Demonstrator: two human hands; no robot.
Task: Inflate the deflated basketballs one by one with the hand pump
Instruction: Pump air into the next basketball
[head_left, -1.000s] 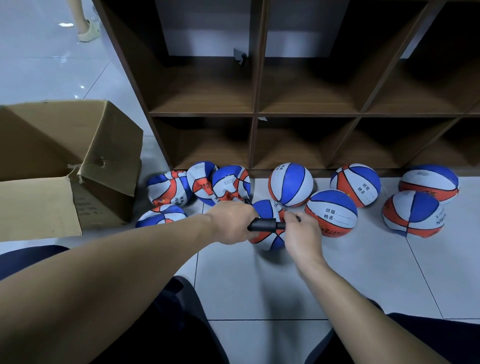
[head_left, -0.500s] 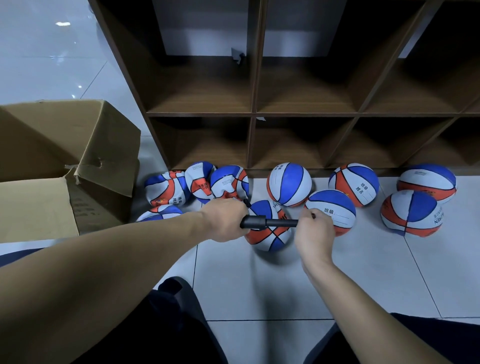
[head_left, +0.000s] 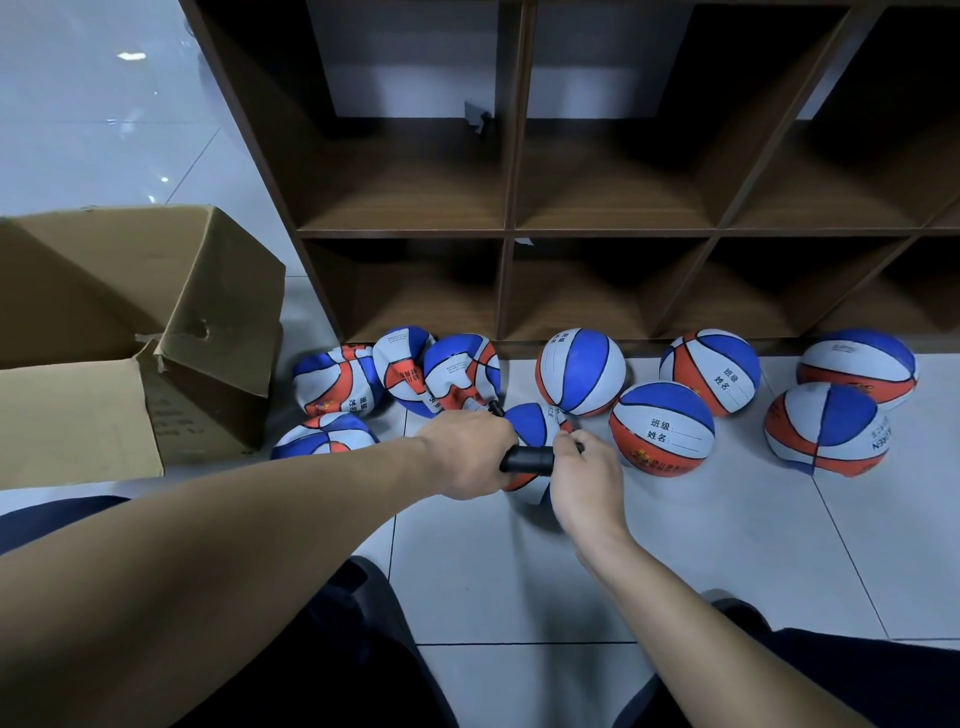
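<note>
Floor: pale glossy tiles (head_left: 701, 545) with thin dark joints; the person's dark trouser legs fill the bottom edge.
Left hand: the left hand (head_left: 467, 454) is curled tight round the left part of the black hand pump (head_left: 527, 460); its fingers are wrapped under and out of sight.
Right hand: the right hand (head_left: 584, 486) is closed on the pump's right end, its fingertips (head_left: 563, 441) bent over the top; the handle itself is mostly hidden.
Pump: it lies roughly level between the two hands, which sit close together with only a short stretch of black barrel showing.
Ball being filled: a red, white and blue basketball (head_left: 530, 428) rests on the tiles directly behind and under the pump, partly covered by both hands; whether the needle is in it cannot be seen.
Flat balls: four limp, crumpled basketballs (head_left: 337, 382) are bunched to the left, touching each other, between the hands and the box.
Round balls: five full basketballs (head_left: 662, 428) sit to the right, in two loose rows near the shelf foot.
Box: an open cardboard box (head_left: 218, 312) stands at the left, flaps up.
Shelf: a dark wooden cubby shelf (head_left: 511, 228) runs along the back.
</note>
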